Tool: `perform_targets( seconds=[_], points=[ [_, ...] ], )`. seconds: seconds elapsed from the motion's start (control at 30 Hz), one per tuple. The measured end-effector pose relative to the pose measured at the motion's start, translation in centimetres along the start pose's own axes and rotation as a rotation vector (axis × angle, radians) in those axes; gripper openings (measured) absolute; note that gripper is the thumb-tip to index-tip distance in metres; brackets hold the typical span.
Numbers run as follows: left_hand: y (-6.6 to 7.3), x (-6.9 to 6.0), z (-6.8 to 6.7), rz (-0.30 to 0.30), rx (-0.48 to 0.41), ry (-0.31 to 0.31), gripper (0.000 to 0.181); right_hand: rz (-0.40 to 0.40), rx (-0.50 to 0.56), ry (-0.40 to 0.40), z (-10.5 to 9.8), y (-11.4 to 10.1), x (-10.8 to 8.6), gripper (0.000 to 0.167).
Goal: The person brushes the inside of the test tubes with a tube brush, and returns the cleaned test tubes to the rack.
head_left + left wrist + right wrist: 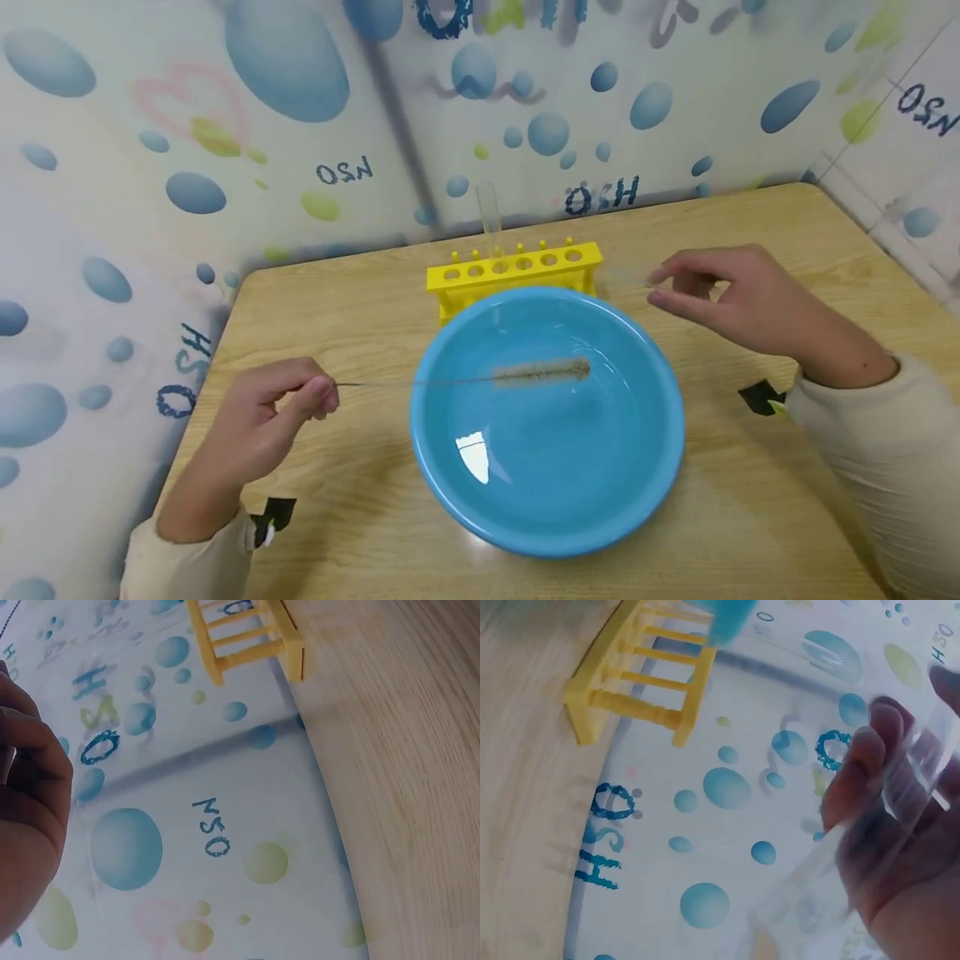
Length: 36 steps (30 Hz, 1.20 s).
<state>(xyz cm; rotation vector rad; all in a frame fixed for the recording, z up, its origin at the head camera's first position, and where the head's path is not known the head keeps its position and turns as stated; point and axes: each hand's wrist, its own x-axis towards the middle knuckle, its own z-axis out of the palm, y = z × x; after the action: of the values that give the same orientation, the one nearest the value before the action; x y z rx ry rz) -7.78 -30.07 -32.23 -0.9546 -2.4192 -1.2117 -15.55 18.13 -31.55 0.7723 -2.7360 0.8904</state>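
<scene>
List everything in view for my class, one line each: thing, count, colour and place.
round plastic basin: one, blue, on the table
long thin-handled bristle brush: one, brownish, its head over the basin
slim upright test tube: one, clear, in the rack
second clear tube: one, clear, in the right hand
slotted test-tube rack: one, yellow, behind the basin
wood-grain table: one, light brown, underneath
drop-patterned wall covering: white with blue and green, behind
small black pieces: two, beside the cuffs, purpose unclear
sleeves: two, cream, on the arms
left hand: one, pinching the brush
right hand: one, gripping the second tube
</scene>
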Motion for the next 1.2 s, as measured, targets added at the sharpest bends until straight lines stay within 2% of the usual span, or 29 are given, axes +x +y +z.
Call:
perform_targets(
  seconds=[0.07,0.2,0.3,0.5,0.63,0.83,0.97,1.2],
  points=[
    [-0.1,0.7,0.6,0.016,-0.004,-0.025,0.034,0.008,0.037,0.073,-0.5,-0.6,0.9,0.014],
    [-0.3,1.8,1.9,0.001,-0.006,-0.082,0.032,-0.001,0.071,0.182,-1.2,-1.9,3.2,0.014],
    [-0.3,2.1,3.0,-0.023,0.01,-0.107,0.03,0.013,0.072,0.222,-0.7,-2.5,4.7,0.017],
    [-0.2,2.0,5.0,-0.005,0.041,-0.068,0.024,0.017,0.098,0.292,0.3,-2.6,6.9,0.023],
    [-0.4,2.1,5.9,-0.014,0.028,-0.039,0.022,0.063,0.157,0.32,0.7,-1.7,8.0,0.026],
    [-1.0,2.0,6.8,-0.06,-0.007,-0.067,0.019,0.102,0.167,0.269,1.8,-0.7,9.3,0.032],
    [-1.3,1.9,7.1,-0.082,-0.02,-0.107,0.017,0.118,0.119,0.203,2.6,-0.7,10.0,0.036],
    [-1.6,1.9,7.3,-0.135,-0.055,-0.158,0.015,0.156,0.079,0.054,3.9,-0.4,10.8,0.035]
  ],
)
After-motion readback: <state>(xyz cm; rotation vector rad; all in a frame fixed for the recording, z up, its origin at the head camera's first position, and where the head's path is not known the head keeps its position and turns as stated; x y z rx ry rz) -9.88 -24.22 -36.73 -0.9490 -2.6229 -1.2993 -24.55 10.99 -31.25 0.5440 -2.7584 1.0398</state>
